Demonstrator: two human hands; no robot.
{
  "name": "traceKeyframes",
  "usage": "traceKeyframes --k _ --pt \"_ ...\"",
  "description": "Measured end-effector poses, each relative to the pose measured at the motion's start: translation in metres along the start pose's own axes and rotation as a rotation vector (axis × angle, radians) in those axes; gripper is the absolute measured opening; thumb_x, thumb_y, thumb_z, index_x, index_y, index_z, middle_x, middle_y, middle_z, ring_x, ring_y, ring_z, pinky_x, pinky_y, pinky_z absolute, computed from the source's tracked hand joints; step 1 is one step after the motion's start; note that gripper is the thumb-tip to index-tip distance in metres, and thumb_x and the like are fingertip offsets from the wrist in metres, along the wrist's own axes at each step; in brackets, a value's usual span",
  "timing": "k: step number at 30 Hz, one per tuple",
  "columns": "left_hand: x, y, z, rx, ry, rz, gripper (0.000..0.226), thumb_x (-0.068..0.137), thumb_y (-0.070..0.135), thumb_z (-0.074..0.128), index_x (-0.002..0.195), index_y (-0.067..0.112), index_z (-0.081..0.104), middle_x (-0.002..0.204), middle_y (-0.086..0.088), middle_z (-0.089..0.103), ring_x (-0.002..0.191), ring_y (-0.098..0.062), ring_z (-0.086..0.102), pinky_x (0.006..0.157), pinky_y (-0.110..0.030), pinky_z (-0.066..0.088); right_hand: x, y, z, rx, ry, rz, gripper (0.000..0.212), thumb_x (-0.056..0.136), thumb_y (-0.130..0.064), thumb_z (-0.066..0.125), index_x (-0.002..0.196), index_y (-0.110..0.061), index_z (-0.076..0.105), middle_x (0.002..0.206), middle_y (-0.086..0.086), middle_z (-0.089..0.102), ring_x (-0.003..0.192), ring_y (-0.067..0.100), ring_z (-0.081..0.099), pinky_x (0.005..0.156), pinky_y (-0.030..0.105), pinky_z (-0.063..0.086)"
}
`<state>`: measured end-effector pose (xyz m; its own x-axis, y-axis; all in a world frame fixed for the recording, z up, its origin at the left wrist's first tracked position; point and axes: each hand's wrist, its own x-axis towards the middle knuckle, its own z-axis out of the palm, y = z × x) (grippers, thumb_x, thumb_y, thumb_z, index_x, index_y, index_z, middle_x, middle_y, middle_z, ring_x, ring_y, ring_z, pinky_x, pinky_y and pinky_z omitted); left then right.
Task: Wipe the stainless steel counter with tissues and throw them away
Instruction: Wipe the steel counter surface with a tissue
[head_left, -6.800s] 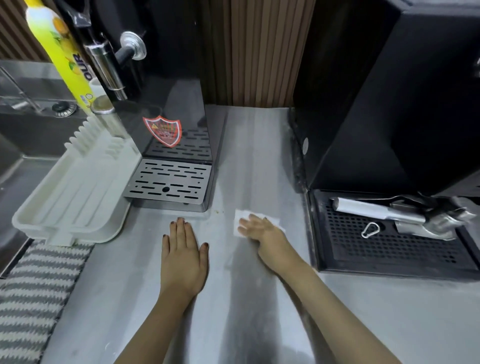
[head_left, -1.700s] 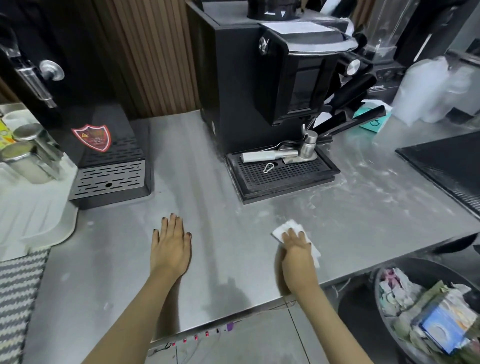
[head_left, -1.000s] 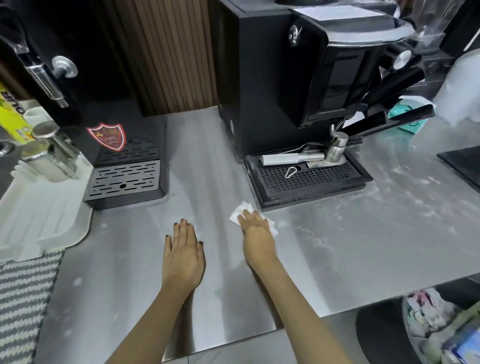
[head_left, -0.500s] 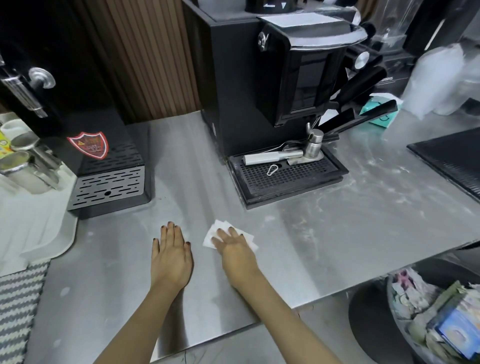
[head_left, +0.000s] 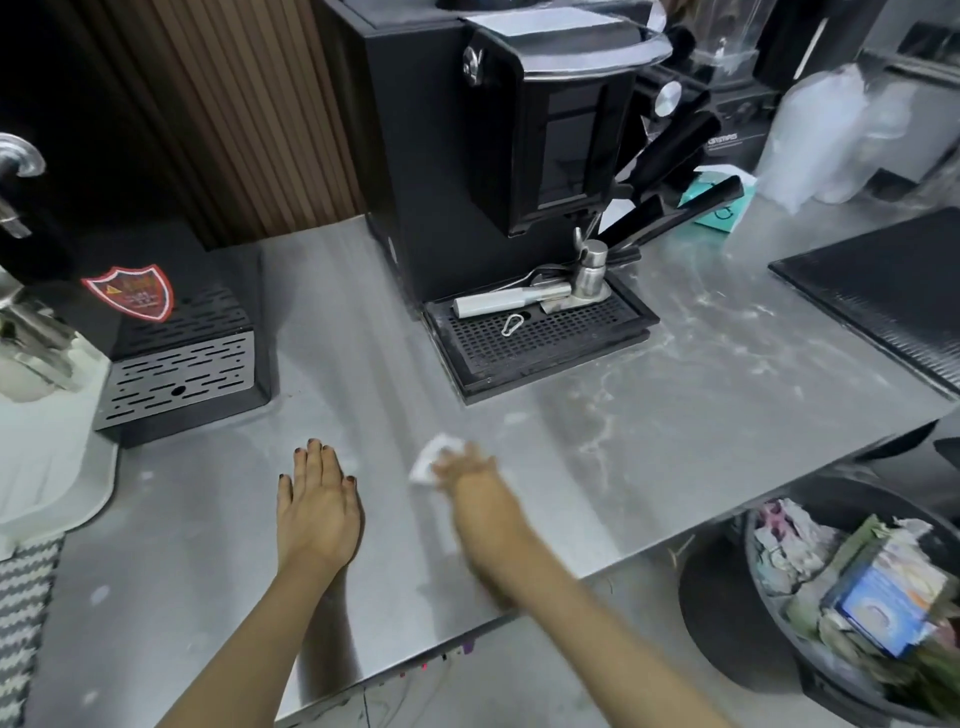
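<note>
My right hand (head_left: 470, 475) lies flat and blurred with motion on a white tissue (head_left: 430, 461), pressing it onto the stainless steel counter (head_left: 649, 447) in front of the coffee machine. Only the tissue's left part shows past my fingers. My left hand (head_left: 316, 501) rests palm down on the counter, fingers straight, about a hand's width to the left of the tissue. White smears streak the steel to the right of the tissue. A dark round bin (head_left: 727, 613) full of crumpled tissues and packaging stands on the floor below the counter's right front edge.
A black coffee machine (head_left: 498, 156) with a drip tray (head_left: 540, 338) stands behind the tissue. A black water dispenser with a slotted metal tray (head_left: 179, 379) is at the left, next to a white drying rack (head_left: 47, 467). A black mat (head_left: 883, 296) lies at the right.
My right hand has slid the tissue back and forth across the counter, last moving a little to the right. My left hand has stayed flat in place. The camera view shifted.
</note>
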<state>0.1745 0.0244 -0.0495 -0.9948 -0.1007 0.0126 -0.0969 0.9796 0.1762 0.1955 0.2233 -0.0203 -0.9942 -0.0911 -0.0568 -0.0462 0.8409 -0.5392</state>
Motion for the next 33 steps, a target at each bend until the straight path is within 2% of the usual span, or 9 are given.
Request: traceKeyframes --k 3,9,12,15,18,20,23,28,33 --pt "0.000 0.001 -0.001 -0.001 0.010 0.007 0.052 0.098 0.023 0.026 0.145 0.004 0.019 0.155 -0.011 0.013 0.144 -0.024 0.007 0.116 -0.042 0.010 -0.028 -0.033 0.035 -0.069 -0.158 -0.270 0.048 0.091 0.000 0.036 0.138 -0.013 0.037 0.153 0.007 0.024 0.141 0.025 0.015 0.114 0.038 0.011" --pt "-0.001 0.000 -0.002 -0.005 0.002 0.003 0.051 0.098 0.022 0.026 0.145 0.004 0.019 0.156 -0.011 0.012 0.144 -0.023 0.007 0.116 -0.041 0.009 0.017 0.074 -0.021 -0.126 0.224 0.177 0.051 0.091 -0.001 0.030 0.139 -0.016 0.038 0.151 0.007 0.031 0.139 0.023 0.026 0.113 0.037 0.021" --pt "-0.001 0.001 -0.003 -0.007 -0.001 0.007 0.050 0.098 0.022 0.026 0.145 0.004 0.022 0.155 -0.011 0.015 0.144 -0.023 0.008 0.115 -0.042 0.010 0.010 0.087 -0.053 -0.064 0.215 0.292 0.046 0.092 -0.007 0.027 0.134 -0.010 0.044 0.148 0.011 0.033 0.138 0.024 0.028 0.113 0.038 0.022" --pt "-0.004 0.004 -0.005 -0.035 0.053 0.050 0.043 0.095 0.010 0.036 0.136 0.002 0.040 0.149 -0.013 0.032 0.140 -0.028 0.024 0.114 -0.045 0.013 -0.023 0.050 -0.032 -0.002 0.163 0.111 0.052 0.088 0.005 0.037 0.136 -0.015 0.044 0.150 0.008 0.029 0.140 0.021 0.022 0.117 0.035 0.012" --pt "-0.008 0.017 -0.002 -0.059 0.137 0.141 0.036 0.080 -0.010 0.051 0.113 -0.002 0.063 0.127 -0.019 0.057 0.120 -0.033 0.050 0.114 -0.051 0.016 -0.075 0.019 0.000 0.021 -0.079 -0.126 0.066 0.079 0.010 0.040 0.140 -0.013 0.034 0.155 0.006 0.019 0.144 0.021 0.008 0.117 0.037 0.008" --pt "-0.008 0.041 -0.004 -0.146 0.155 0.187 0.035 0.077 -0.014 0.047 0.104 -0.003 0.067 0.119 -0.021 0.062 0.112 -0.036 0.055 0.113 -0.052 0.018 -0.087 0.021 0.000 -0.007 -0.101 -0.161 0.066 0.080 0.007 0.028 0.143 -0.012 0.031 0.156 0.006 0.017 0.145 0.023 0.005 0.118 0.038 0.002" --pt "-0.007 0.100 -0.006 -0.306 0.084 0.290 0.039 0.086 -0.006 0.038 0.118 -0.002 0.059 0.132 -0.020 0.052 0.125 -0.036 0.044 0.113 -0.045 0.024 -0.062 0.070 -0.009 0.013 0.053 -0.061 0.059 0.086 0.002 0.025 0.140 -0.019 0.037 0.154 0.001 0.023 0.145 0.020 0.011 0.116 0.030 -0.003" --pt "-0.015 0.146 0.012 -0.155 -0.080 0.302 0.051 0.100 0.029 0.020 0.148 0.010 0.014 0.157 -0.006 0.004 0.144 -0.022 -0.002 0.117 -0.040 -0.002 -0.026 0.138 -0.075 -0.002 0.154 0.265 0.062 0.080 -0.019 0.017 0.133 -0.015 0.049 0.150 0.003 0.033 0.143 0.021 0.020 0.116 0.035 0.010" --pt "-0.014 0.147 0.019 -0.038 -0.076 0.275 0.055 0.099 0.033 0.014 0.148 0.011 0.003 0.157 -0.004 -0.003 0.144 -0.019 -0.006 0.116 -0.040 -0.003 -0.056 0.103 -0.066 -0.044 0.002 0.084 0.051 0.086 0.001 0.046 0.135 -0.011 0.042 0.153 0.006 0.024 0.143 0.023 0.014 0.115 0.036 0.014"
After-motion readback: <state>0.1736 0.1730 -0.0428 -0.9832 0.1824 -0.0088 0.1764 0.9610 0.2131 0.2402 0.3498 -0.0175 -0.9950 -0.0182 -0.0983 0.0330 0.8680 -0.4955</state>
